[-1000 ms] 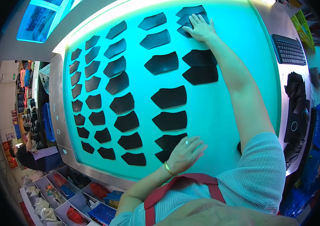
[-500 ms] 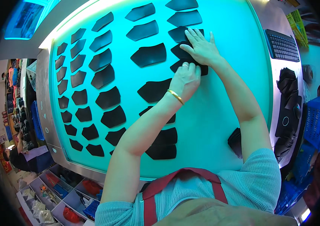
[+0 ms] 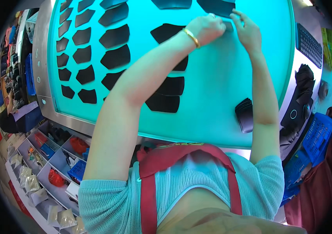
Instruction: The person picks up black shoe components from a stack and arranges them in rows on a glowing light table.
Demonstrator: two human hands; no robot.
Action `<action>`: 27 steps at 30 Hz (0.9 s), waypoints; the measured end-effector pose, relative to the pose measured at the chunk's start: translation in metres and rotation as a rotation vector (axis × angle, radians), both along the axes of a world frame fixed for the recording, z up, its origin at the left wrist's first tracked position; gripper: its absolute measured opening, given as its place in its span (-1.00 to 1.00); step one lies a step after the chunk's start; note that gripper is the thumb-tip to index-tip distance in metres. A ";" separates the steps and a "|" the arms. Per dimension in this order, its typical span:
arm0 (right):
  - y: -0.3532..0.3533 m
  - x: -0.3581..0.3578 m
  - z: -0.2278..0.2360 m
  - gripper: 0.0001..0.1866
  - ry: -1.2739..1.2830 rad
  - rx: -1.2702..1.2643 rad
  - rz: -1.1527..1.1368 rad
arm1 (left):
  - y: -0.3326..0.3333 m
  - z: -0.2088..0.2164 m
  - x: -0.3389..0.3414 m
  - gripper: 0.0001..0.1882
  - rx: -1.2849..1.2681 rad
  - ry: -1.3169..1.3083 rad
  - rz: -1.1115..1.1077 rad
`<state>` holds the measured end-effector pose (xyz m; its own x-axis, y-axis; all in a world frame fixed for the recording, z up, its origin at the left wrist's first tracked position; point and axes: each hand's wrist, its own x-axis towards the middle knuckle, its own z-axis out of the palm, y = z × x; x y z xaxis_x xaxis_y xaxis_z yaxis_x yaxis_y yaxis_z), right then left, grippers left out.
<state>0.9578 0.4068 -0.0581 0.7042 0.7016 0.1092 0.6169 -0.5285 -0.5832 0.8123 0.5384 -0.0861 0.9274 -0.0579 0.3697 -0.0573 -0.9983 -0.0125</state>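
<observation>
Rows of flat, dark, pointed panels (image 3: 84, 54) lie on the glowing turquoise tabletop (image 3: 216, 105). With its fingers pinched together, my left hand (image 3: 207, 29) is at the right-hand column, closed on the edge of a dark panel (image 3: 229, 26) that is mostly hidden beneath it. My right hand (image 3: 248, 33) is just to the right, fingers apart and partly bent, its fingertips close to another dark panel (image 3: 217, 7) at the far edge of view. A pile of dark panels (image 3: 244, 115) rests beside my right forearm.
A black keyboard (image 3: 309, 46) and crumpled dark pieces (image 3: 304, 80) sit on the right-hand ledge. Blue crates (image 3: 320, 134) stand below it. Divided grey bins (image 3: 54, 156) with bags and red items are at lower left. Another person (image 3: 15, 111) is at far left.
My right hand has come up off the panels where it lay flat with spread fingers. The view has shifted, so the tabletop and panels sit higher. My left hand remains pinched at the right-hand column.
</observation>
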 end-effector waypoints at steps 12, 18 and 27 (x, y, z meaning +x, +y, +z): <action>-0.003 -0.028 -0.003 -0.57 0.546 -0.069 0.005 | 0.000 0.017 -0.076 -0.79 -0.216 -0.219 -0.004; -0.014 -0.039 -0.009 -0.71 0.995 0.078 -0.038 | -0.013 0.032 -0.077 -0.78 -0.244 -0.304 0.000; 0.086 -0.052 -0.030 -0.72 0.334 0.208 0.366 | -0.014 -0.011 -0.130 -0.55 -0.406 -0.019 0.429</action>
<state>0.9055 0.4926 -0.0877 0.4379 0.8951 0.0835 0.5020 -0.1665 -0.8487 0.6819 0.5241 -0.0969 0.8296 0.4708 0.3003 0.3493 -0.8571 0.3787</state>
